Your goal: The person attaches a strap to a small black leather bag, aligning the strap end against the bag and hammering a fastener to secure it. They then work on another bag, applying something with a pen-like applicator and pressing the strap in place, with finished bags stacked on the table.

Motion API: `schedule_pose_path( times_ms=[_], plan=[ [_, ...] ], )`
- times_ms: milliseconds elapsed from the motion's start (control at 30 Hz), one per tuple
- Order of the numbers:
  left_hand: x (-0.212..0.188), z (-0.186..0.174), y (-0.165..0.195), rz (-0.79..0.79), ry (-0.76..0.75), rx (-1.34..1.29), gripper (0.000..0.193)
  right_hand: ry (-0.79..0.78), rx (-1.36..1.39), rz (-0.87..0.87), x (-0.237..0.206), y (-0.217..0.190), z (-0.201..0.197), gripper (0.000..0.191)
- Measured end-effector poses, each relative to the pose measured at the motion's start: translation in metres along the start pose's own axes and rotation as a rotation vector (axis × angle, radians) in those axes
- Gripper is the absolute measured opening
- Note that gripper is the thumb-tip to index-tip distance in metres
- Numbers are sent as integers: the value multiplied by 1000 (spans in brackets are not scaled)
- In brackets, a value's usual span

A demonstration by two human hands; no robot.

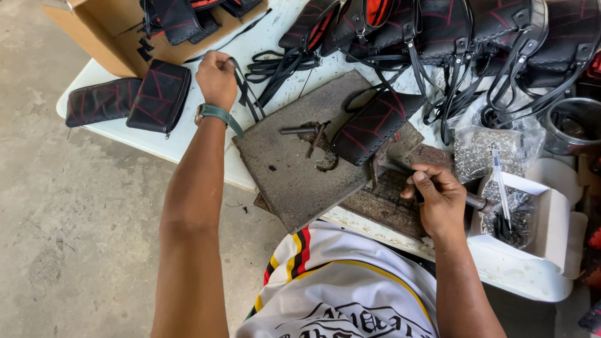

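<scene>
The black strap lay across the white bench beside the grey slab, its long axis running from the left hand toward the person, probably pulled away from the tangle. The left fingers were closed tight on its far end. The right hand had its fingers clamped around a dark metal tool, which pointed up-left toward the black pouch on the slab.

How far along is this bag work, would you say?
Partly done, it seems. Two finished-looking black pouches lie at the table's left edge, and more bags are piled at the back. In hand: the left hand grips a black strap, the right hand a metal punch tool. One pouch lies on the grey slab, apparently unfinished; loose straps wait.
</scene>
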State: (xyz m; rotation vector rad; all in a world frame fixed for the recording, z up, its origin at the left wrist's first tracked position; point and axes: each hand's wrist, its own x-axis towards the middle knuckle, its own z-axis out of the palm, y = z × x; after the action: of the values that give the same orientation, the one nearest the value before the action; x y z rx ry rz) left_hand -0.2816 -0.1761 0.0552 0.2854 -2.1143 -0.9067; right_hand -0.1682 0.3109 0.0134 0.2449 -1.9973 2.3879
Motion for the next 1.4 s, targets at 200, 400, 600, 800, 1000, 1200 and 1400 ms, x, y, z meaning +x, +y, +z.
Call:
schedule_pose_path(
  times_ms=[200, 400, 600, 800, 1000, 1200, 1400],
  plan=[
    [-6, -24, -20, -385, -508, 168, 38, -226, -434, -12, -32, -46, 36, 24],
    [-43, -52, -11, -450, -840, 277, 49, -1023, -833, 268, -57, -66, 124, 89],
    [-61, -70, -5, -438, -868, 103, 52, -960, -938, 181, -55, -42, 149, 90],
    [-96, -98, 19, -403, -941, 188, 41, -668, -688, 187, -74, -40, 108, 44],
    [-114, -108, 29, -17, -956, 459, 21, -640, -792, 386, -79, -54, 88, 49],
    [-73, -40, 2, 388, -899, 319, 44, -854, -752, 361, -74, -54, 85, 84],
    [-47, -27, -31, 525, -874, 638, 16, -819, -593, 296, -72, -35, 82, 76]
  ],
)
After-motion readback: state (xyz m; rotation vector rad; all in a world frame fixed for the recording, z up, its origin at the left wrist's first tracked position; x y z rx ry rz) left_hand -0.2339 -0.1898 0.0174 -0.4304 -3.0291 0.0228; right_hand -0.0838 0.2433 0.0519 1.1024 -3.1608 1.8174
